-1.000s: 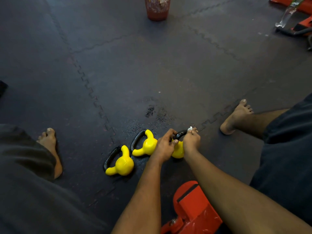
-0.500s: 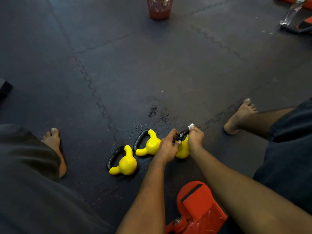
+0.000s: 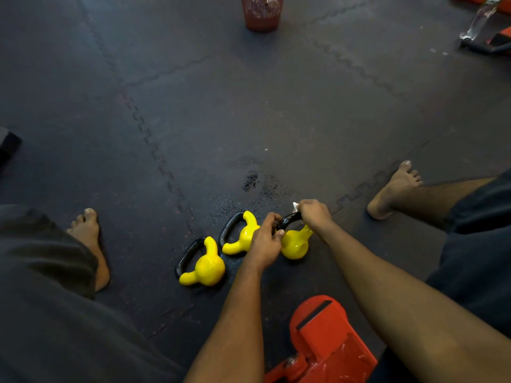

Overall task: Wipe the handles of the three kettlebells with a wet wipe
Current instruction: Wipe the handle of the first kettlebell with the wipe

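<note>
In the lower centre of the frame the right hand (image 3: 313, 215) has slid further along the black handle (image 3: 287, 219) of the rightmost kettlebell (image 3: 294, 246), its fingers curled round the bar, with the wet wipe (image 3: 295, 207) poking out white above the knuckles. More of the handle's arc and the yellow body shows between the hands than a second ago. The left hand (image 3: 265, 239) keeps pinching the handle's near end, steadying it. The middle kettlebell (image 3: 243, 239) and left kettlebell (image 3: 207, 268) lie untouched alongside; this handle looks mid-wipe, the others' state cannot be told
</note>
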